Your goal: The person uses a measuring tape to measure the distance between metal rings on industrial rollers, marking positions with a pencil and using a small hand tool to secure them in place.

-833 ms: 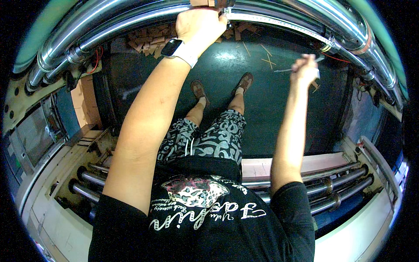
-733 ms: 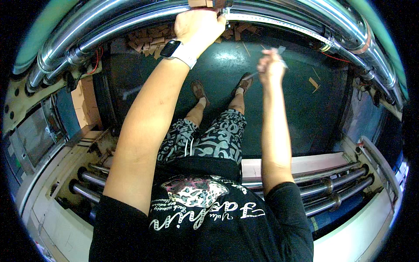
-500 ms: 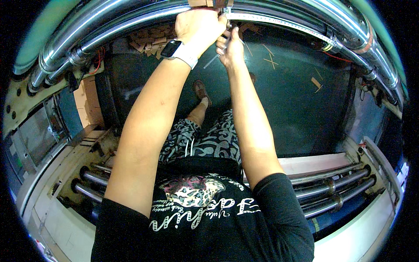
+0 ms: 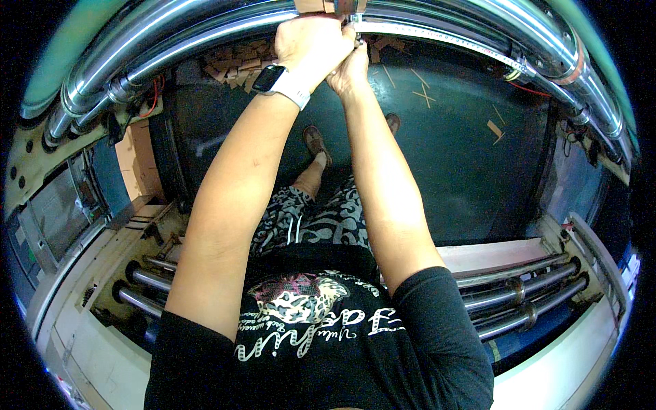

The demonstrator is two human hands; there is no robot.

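Observation:
My left hand (image 4: 311,42), with a dark-faced watch (image 4: 268,77) on a white band at its wrist, is closed against a metal fitting at the top centre. What its fingers grip is hidden. Just below and to the right, my right hand (image 4: 351,72) is closed, its fingers mostly hidden behind the left. A small metal end (image 4: 359,42) shows at its fingertips; the slim grey rod seen in it earlier is now out of sight. Above both hands is a brown block (image 4: 318,5). A white measuring scale (image 4: 437,34) runs rightward from the fitting along the bar.
Shiny steel rollers (image 4: 198,51) arch across the far side, between machine side frames (image 4: 27,167). More rollers (image 4: 506,297) lie near my body. Brown cardboard scraps (image 4: 239,65) and thin strips (image 4: 425,96) litter the dark floor (image 4: 451,178) around my feet.
My right hand has moved slightly left, in under my left hand. The slim rod that stuck out from its fingers has swung out of sight. My left hand has barely moved.

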